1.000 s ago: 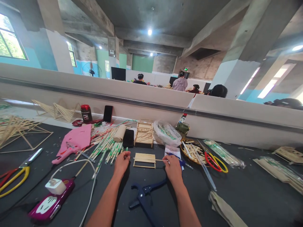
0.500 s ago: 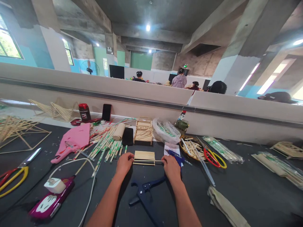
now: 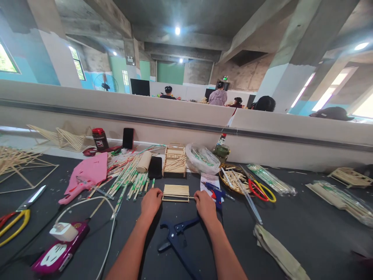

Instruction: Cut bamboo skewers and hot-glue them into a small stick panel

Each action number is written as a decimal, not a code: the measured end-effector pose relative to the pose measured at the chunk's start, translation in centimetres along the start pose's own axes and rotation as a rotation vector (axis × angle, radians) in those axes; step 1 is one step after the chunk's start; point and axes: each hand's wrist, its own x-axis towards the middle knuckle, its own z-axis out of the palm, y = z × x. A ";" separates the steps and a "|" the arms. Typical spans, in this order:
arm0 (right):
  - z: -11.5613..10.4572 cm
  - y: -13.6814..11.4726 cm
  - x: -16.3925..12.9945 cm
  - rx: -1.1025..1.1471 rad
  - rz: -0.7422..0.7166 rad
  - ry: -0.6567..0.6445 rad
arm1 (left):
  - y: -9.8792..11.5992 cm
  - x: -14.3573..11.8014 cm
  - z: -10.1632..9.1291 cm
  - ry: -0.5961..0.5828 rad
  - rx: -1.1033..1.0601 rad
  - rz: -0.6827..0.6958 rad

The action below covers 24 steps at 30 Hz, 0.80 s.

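Note:
A small panel of wooden sticks [image 3: 176, 190] lies flat on the dark tabletop in front of me. Along its near edge runs a thin wooden stick [image 3: 191, 198], its ends between the fingertips of both hands. My left hand [image 3: 151, 202] pinches the left end and my right hand [image 3: 204, 205] the right end. Whether the stick touches the panel is hard to tell. Between my forearms lies a dark blue plier-like cutter [image 3: 174, 234], jaws to the upper left. Behind my right hand is a blue glue gun [image 3: 215, 191].
A stick-built chair-like frame [image 3: 174, 161] stands behind the panel. Wrapped sticks [image 3: 128, 173] and a pink cloth [image 3: 87, 171] lie left. On the right are a basket of stick pieces [image 3: 233, 179] and red-yellow scissors [image 3: 264, 190]. A purple power bank [image 3: 61, 249] with a white cable lies front left.
The thin stick has come closer in line with the panel's near edge, both hands still at its ends. The whole view has shifted slightly.

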 end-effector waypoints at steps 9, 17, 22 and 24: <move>1.1 -0.9 -0.3 0.032 -0.100 0.009 | 0.1 0.1 0.1 -0.013 0.008 -0.009; 1.9 -0.9 0.2 0.069 -0.089 0.023 | 0.0 0.2 -0.2 -0.041 -0.032 -0.040; 2.2 -0.8 0.5 0.046 -0.095 0.048 | 0.1 0.1 -0.2 -0.037 -0.008 -0.043; 2.1 -0.9 0.6 0.033 -0.095 0.059 | 0.1 0.1 -0.2 -0.039 -0.006 -0.045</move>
